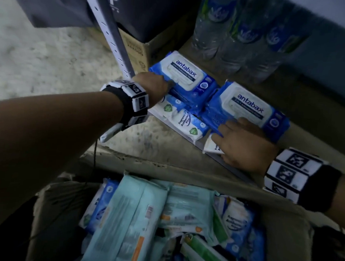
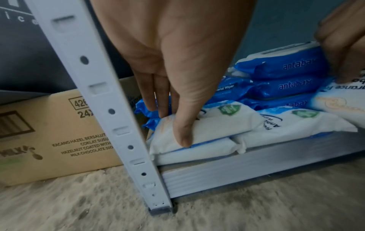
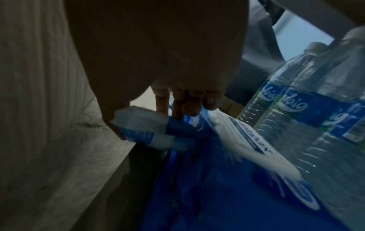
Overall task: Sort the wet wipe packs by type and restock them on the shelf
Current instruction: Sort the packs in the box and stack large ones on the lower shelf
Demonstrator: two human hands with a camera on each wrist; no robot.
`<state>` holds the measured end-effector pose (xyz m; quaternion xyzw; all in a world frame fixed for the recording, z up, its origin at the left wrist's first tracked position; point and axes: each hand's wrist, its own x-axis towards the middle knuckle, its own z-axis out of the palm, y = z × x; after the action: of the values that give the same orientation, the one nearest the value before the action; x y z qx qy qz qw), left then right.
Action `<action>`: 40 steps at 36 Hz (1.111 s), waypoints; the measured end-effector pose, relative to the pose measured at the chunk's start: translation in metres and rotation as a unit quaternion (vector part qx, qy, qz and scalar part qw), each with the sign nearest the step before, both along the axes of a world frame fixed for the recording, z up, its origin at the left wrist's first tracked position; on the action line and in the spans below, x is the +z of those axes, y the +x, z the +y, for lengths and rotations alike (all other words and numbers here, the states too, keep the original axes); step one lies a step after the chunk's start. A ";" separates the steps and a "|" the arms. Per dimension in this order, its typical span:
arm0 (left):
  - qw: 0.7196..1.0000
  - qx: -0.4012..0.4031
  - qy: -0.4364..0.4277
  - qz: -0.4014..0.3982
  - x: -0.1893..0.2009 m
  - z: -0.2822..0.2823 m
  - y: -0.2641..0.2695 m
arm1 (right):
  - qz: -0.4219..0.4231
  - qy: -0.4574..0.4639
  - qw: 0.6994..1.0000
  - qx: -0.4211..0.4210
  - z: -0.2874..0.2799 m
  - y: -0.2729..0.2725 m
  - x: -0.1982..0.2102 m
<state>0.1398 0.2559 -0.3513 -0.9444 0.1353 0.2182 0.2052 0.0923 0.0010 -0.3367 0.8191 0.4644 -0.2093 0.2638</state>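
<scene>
Two stacks of blue antabax wipe packs lie on the low shelf (image 2: 256,168), a left stack (image 1: 183,74) and a right stack (image 1: 249,106). White antibacterial packs (image 1: 190,125) line the shelf's front edge before them. My left hand (image 1: 158,85) reaches in beside the post. In the left wrist view this hand (image 2: 173,125) pinches the end of the leftmost white pack (image 2: 217,125), thumb in front and fingers behind. My right hand (image 1: 241,146) grips another white pack (image 1: 213,147) against the right stack; the right wrist view shows the hand (image 3: 150,118) holding that pack (image 3: 138,129).
An open carton (image 1: 282,228) below me holds several pale teal and white-blue wipe packs (image 1: 134,218). Water bottles (image 1: 244,34) stand behind the blue stacks. The white shelf post (image 2: 110,109) is close to my left hand. A brown chocolate carton (image 2: 49,132) sits left of it.
</scene>
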 end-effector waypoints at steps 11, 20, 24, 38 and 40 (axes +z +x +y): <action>0.999 -0.017 -0.035 -0.026 -0.007 0.013 -0.008 | 0.051 -0.019 0.992 -0.112 0.000 -0.003 -0.013; 0.996 -0.017 -0.081 0.024 -0.006 0.015 -0.014 | 0.094 -0.014 0.984 -0.154 0.006 0.001 -0.020; 0.996 -0.025 -0.081 0.019 -0.014 0.016 -0.013 | 0.093 -0.021 0.982 -0.164 0.008 0.002 -0.023; 0.996 0.004 -0.090 -0.020 -0.021 0.014 -0.014 | 0.086 -0.016 0.974 -0.210 0.017 0.004 -0.033; 0.995 0.003 -0.094 -0.020 -0.019 0.014 -0.014 | 0.094 -0.015 0.973 -0.211 0.017 0.005 -0.033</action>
<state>0.1256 0.2701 -0.3707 -0.9640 0.1483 0.1866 0.1175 0.0976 0.0181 -0.3698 0.8713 0.3004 -0.3432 0.1811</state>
